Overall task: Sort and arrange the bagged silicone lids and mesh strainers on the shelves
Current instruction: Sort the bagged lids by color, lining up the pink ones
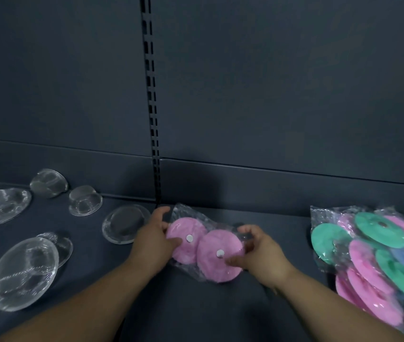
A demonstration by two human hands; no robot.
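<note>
we are at the dark shelf (220, 317) with both hands on one clear bag of pink lids (205, 248), which lies on the shelf deck just right of the slotted upright (155, 149). our left hand (154, 239) pinches the bag's left end, thumb over the near side of the left pink lid (183, 239) and fingers curled round its far edge. our right hand (260, 253) grips the right end, thumb on the near rim of the right pink lid (219, 255) and fingers arched over the plastic beyond it. both grips are narrow, closed on the bag itself.

the relation that matters is the bag's long axis: it runs from upper left to lower right, skewed against the shelf's back wall (282, 95), with one hand at each end. we judge the next move is a turn to square the bag up or a slide to the right, toward the heap of bagged lids (373, 262) in green, pink and blue that sits well apart on the right. our right hand is the nearer one to that heap, so it would lead and the left would follow.

the mesh strainers (23, 272) lie loose in the left bay, beyond the upright; the nearest, a shallow round one (124, 223), is just beside our left hand, so a leftward swing could knock it. the plastic looks slippery, and the two lids may shift inside it.
</note>
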